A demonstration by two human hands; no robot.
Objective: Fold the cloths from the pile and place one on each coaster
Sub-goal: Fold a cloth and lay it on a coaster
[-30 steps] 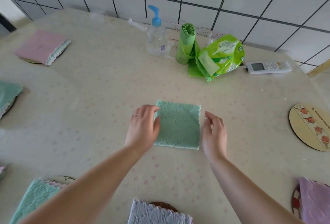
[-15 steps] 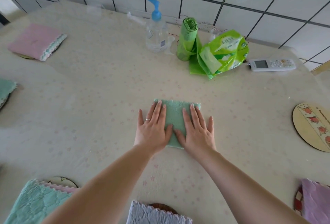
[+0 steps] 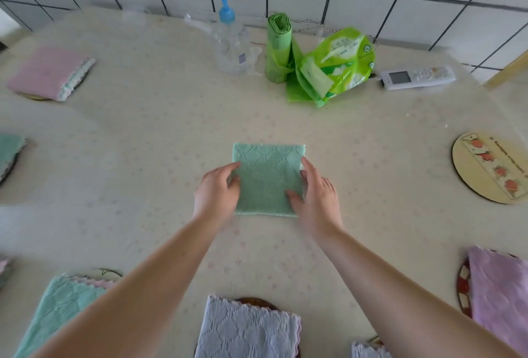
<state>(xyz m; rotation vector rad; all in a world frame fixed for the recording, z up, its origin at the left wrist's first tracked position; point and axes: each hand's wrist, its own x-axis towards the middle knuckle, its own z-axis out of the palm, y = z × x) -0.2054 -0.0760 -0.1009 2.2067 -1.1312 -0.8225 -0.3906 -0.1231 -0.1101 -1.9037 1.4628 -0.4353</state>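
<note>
A folded green cloth (image 3: pixel 268 177) lies flat in the middle of the table. My left hand (image 3: pixel 217 192) holds its left edge, fingers curled at the side and thumb on top. On the opposite edge my right hand (image 3: pixel 317 194) takes hold, its thumb lying on the cloth. A round wooden coaster (image 3: pixel 491 169) at the right carries no cloth. Folded cloths sit on other coasters: pink (image 3: pixel 48 72) at the far left, green (image 3: pixel 8 154) at the left edge, green and pink (image 3: pixel 63 309) near left, lavender (image 3: pixel 248 329) in front, purple (image 3: pixel 500 292) near right.
Along the tiled wall stand a pump bottle (image 3: pixel 230 43), a roll of green bags (image 3: pixel 278 46), a green packet (image 3: pixel 337 66) and a white remote (image 3: pixel 417 77). Another pale cloth corner (image 3: pixel 368 350) shows at the bottom right.
Half a second ago both palms pressed flat on the green cloth. They have since slid outward to its left and right edges and taken hold there.
</note>
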